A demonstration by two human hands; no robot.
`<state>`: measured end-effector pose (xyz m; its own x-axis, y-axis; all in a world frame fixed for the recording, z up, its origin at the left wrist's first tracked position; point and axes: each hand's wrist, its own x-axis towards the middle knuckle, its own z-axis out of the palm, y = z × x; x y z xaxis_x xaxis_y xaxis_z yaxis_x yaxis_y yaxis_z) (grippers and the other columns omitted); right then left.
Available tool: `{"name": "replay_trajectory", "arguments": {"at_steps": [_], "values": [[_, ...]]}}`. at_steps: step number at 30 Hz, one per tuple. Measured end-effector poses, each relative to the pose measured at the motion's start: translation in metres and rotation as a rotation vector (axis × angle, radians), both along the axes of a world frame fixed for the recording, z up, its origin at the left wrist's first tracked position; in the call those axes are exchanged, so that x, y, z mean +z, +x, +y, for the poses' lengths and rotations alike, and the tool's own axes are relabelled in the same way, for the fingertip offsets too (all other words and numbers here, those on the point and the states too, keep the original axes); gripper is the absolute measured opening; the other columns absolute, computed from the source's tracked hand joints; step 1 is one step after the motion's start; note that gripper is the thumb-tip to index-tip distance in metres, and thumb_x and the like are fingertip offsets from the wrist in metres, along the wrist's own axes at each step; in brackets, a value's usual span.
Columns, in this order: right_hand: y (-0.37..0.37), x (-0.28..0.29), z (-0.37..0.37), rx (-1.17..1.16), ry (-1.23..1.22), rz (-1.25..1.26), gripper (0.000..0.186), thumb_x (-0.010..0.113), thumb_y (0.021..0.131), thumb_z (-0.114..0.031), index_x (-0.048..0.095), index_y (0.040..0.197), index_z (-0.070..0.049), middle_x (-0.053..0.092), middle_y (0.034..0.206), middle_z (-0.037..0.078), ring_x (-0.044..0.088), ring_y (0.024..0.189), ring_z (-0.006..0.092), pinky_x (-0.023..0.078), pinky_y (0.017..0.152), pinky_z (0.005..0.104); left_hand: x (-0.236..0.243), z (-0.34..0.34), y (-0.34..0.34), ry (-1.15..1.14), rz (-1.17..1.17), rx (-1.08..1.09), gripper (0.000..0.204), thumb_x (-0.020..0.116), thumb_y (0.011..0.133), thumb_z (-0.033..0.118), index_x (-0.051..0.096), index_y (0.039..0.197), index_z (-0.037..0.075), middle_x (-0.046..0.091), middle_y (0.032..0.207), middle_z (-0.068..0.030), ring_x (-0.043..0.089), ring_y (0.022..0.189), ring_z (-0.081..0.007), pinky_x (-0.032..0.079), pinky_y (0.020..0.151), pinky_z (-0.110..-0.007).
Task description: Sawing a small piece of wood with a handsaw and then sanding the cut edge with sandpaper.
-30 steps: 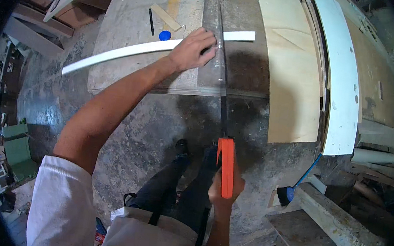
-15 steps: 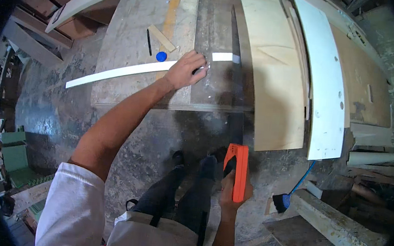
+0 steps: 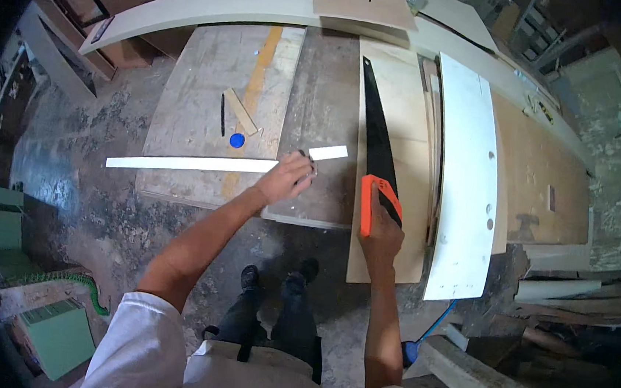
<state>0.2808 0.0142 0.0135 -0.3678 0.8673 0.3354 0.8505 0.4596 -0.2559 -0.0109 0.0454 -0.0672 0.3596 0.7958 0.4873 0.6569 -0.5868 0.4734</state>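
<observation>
My left hand is closed over a long white strip on the worn wooden worktop. Beyond the fingers a short white piece lies at a slight angle; whether it is joined to the strip is hidden under the hand. In my right hand is the orange handle of a handsaw. Its dark blade points away from me, broad side showing, over a plywood sheet, apart from the white pieces. Whether the saw touches the sheet I cannot tell.
A blue cap, a small wood offcut and a dark pen-like stick lie on the worktop. A white board lies right of the plywood. A long pale beam crosses the far side. A blue-handled brush is at lower right.
The saw has moved away from the strip's right end, forward over the plywood, and its blade has turned from edge-on to broad side. My left hand stays on the strip. The view has shifted.
</observation>
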Motion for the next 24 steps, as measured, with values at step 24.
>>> {"name": "replay_trajectory", "arguments": {"at_steps": [24], "values": [[0.032, 0.01, 0.02, 0.276, -0.235, 0.406, 0.046, 0.073, 0.092, -0.016, 0.064, 0.137, -0.01, 0.062, 0.114, 0.008, 0.058, 0.108, 0.0279, 0.042, 0.096, 0.0442, 0.038, 0.003, 0.075, -0.195, -0.109, 0.262, 0.039, 0.065, 0.095, 0.013, 0.06, 0.134, 0.008, 0.061, 0.135, -0.0113, 0.056, 0.126, -0.032, 0.04, 0.106, -0.043]]}}
